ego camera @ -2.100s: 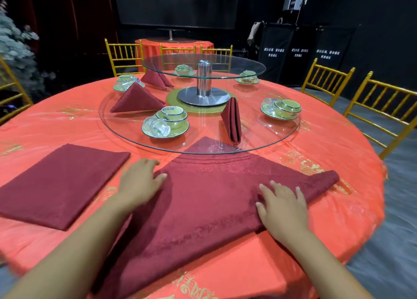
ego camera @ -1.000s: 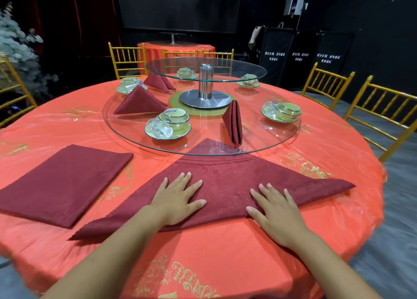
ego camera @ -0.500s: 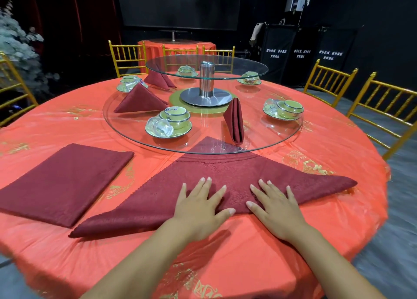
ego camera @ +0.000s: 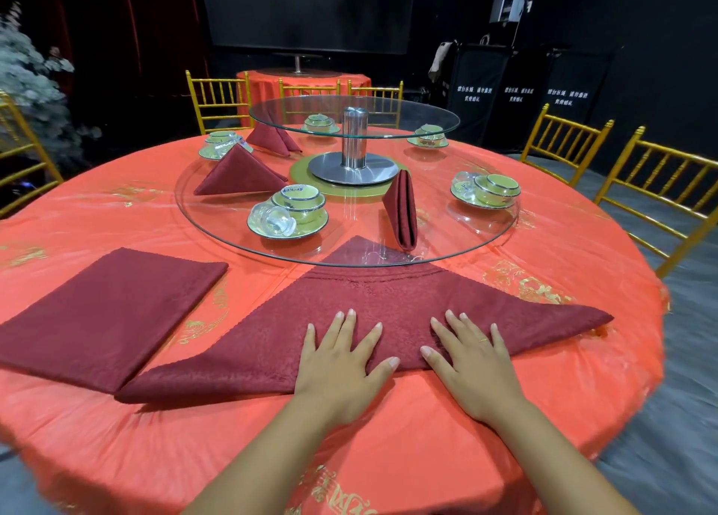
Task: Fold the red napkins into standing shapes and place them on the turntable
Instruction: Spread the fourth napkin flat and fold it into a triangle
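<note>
One table (ego camera: pixel 427 437), one glass turntable (ego camera: pixel 447 244) beyond both grips. One triangle napkin (ego camera: pixel 272 351) under them, one flat napkin (ego camera: pixel 108 312) leftward, three standing napkins (ego camera: pixel 402 211) ahead on the glass. The left grip (ego camera: pixel 342 363) and right grip (ego camera: pixel 470 363) press flat, fingers spread, clasping nothing.

The left hand (ego camera: pixel 342 363) and right hand (ego camera: pixel 472 363) lie flat, palms down, fingers straight and spread, side by side on the near edge of the folded napkin (ego camera: pixel 388 297), thumbs pointing toward each other without touching.
</note>
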`<state>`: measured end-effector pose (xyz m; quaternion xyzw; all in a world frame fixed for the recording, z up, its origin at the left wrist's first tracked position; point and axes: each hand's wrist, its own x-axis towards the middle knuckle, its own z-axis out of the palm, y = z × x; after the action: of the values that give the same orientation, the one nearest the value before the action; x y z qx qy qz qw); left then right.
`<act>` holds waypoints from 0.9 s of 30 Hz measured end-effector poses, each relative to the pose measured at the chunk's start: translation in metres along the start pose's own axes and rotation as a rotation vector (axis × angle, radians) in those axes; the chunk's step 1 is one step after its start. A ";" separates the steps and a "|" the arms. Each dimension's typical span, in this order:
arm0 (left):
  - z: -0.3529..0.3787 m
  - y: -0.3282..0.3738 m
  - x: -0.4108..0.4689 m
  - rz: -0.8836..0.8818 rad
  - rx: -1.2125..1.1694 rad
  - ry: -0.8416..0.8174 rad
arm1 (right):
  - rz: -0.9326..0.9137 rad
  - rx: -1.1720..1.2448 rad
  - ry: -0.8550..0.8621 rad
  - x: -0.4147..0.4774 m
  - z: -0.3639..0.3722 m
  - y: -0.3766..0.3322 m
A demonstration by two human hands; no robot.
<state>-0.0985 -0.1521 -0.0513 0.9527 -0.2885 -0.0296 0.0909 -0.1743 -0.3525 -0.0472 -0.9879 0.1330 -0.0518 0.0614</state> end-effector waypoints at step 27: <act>0.002 -0.001 0.002 -0.026 0.067 0.006 | 0.168 -0.088 -0.212 0.009 -0.019 0.152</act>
<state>-0.0967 -0.1532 -0.0537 0.9590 -0.2766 -0.0183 0.0593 -0.2070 -0.5023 -0.0479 -0.9749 0.2101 0.0638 0.0357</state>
